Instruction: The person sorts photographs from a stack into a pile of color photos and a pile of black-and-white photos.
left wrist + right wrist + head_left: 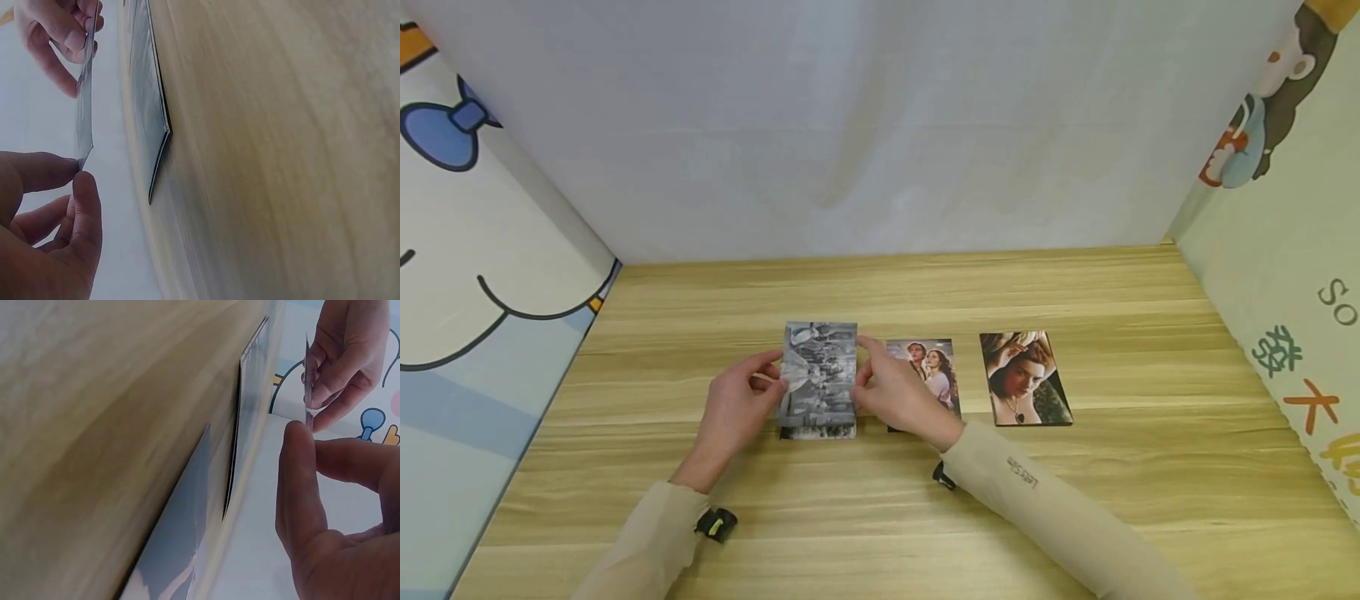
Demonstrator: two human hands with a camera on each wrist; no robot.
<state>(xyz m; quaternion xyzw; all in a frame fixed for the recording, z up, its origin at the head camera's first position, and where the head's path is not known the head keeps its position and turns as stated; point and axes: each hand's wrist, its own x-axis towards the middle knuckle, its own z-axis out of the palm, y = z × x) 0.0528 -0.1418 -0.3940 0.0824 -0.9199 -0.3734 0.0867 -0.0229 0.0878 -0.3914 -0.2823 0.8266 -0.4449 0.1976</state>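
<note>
Both hands pinch a black-and-white photo card by its opposite side edges. My left hand has the left edge between thumb and fingers, and my right hand grips the right edge. Both wrist views show the card raised above the table, nearly edge-on. Beneath it lies a small stack of cards, whose lower strip peeks out in the head view. Right of that, a colour card of a couple is partly hidden by my right hand. Farther right lies a colour portrait card.
The cards lie in a row on a wood-grain table. A pale cloth backdrop rises behind it. Printed cartoon panels stand at the left and right. Dark wrist straps show at the sleeves.
</note>
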